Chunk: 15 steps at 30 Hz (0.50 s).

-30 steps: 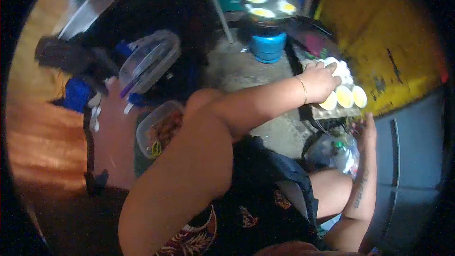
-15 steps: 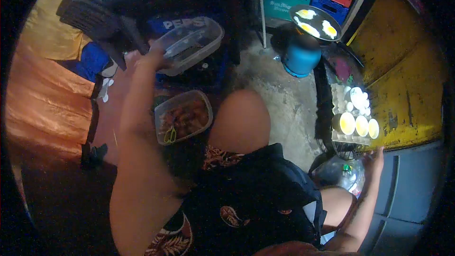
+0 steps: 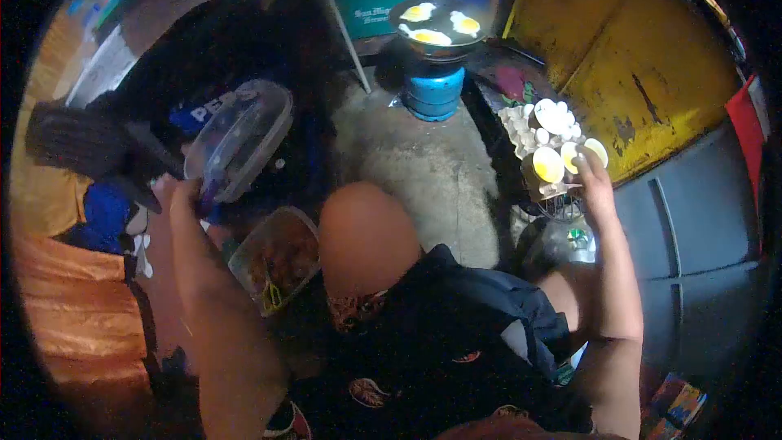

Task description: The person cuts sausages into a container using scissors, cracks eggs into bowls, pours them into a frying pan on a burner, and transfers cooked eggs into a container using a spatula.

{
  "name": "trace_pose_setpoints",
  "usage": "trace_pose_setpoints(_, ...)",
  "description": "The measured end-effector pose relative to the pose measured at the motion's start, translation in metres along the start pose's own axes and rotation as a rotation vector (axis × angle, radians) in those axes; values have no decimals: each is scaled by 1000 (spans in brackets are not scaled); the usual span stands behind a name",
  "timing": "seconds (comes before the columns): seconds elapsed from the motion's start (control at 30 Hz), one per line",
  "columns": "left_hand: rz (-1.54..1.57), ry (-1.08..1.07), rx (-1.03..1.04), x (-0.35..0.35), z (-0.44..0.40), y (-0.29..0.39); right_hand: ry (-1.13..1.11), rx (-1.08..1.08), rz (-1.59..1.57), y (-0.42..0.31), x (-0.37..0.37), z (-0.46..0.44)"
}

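Note:
My right hand (image 3: 593, 175) is at the egg tray (image 3: 533, 183), its fingers closed around the rim of a small round cup (image 3: 569, 156) with bright yellow inside. Similar yellow cups (image 3: 548, 165) stand beside it, and white eggs (image 3: 555, 116) sit further back on the tray. Over on the left, my left hand (image 3: 175, 191) is by the near edge of a clear plastic container (image 3: 252, 143); blur and dimness hide its fingers. Below that is another tub (image 3: 236, 265) of reddish-brown food, with green-handled scissors or tongs (image 3: 271, 297) in it.
Three fried eggs lie in a black pan (image 3: 444, 12) above a blue gas canister (image 3: 434, 94). Green, red and blue crates (image 3: 375, 4) stand behind. A yellow panel (image 3: 627, 57) and grey cabinet (image 3: 692, 212) are at right. My knee (image 3: 366, 228) is in the middle.
My right hand has come up from below the tray to the yellow cups. The view has swung to the right, and my left hand remains beside the clear container.

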<state>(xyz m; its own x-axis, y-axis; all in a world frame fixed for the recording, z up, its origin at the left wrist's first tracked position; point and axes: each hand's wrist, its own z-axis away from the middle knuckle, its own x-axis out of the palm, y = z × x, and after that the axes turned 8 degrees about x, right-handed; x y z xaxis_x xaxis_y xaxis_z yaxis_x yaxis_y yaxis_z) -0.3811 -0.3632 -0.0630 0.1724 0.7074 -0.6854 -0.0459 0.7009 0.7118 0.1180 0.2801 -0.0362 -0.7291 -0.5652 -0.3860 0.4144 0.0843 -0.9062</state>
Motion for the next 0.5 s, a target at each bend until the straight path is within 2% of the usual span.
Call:
trace_pose_setpoints(0.2, 81, 35, 11, -5, 20, -2, -305, 181, -408, -23, 61, 19)
trace_pose_setpoints(0.37, 116, 30, 44, -8, 54, 10, -485, 230, -490, -35, 104, 20)
trace_pose_setpoints(0.5, 179, -51, 195, -14, 78, 27, -647, 262, -589, -57, 141, 37)
